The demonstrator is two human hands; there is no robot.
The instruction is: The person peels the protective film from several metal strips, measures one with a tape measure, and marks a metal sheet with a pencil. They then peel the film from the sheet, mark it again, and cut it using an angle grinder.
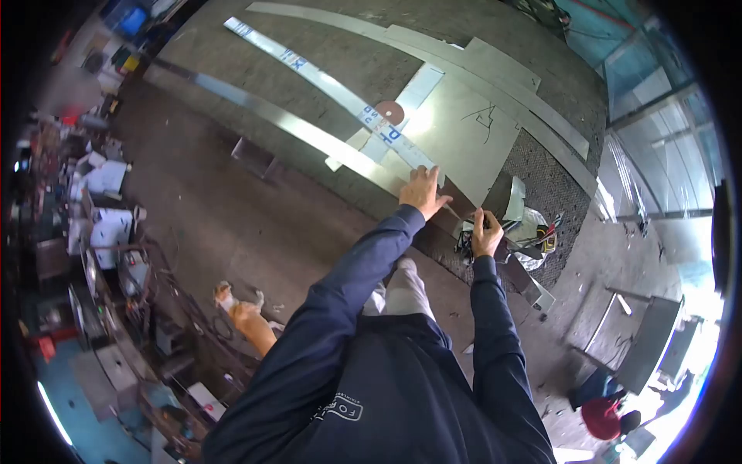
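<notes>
My left hand (421, 191) lies on the near end of a long metal strip (328, 87) with blue lettering on its surface. Its fingers are spread and its thumb points right. Close by on the right, my right hand (486, 233) is closed with thumb and fingertips together; whatever is between them is too small to make out. A dark brown metal piece (457, 197) lies between the two hands. Beside the left hand, a shiny bare metal strip (309, 133) runs off to the upper left. A flat metal sheet (483, 143) lies beyond my hands.
A brown grinding-type disc (389, 113) rests near the lettered strip. Right of my right hand sits a pale bag (535, 232) with tools. An orange-and-white cat (247, 319) lies on the floor at left. A metal frame (630, 336) stands at right, and clutter (108, 224) lines the left.
</notes>
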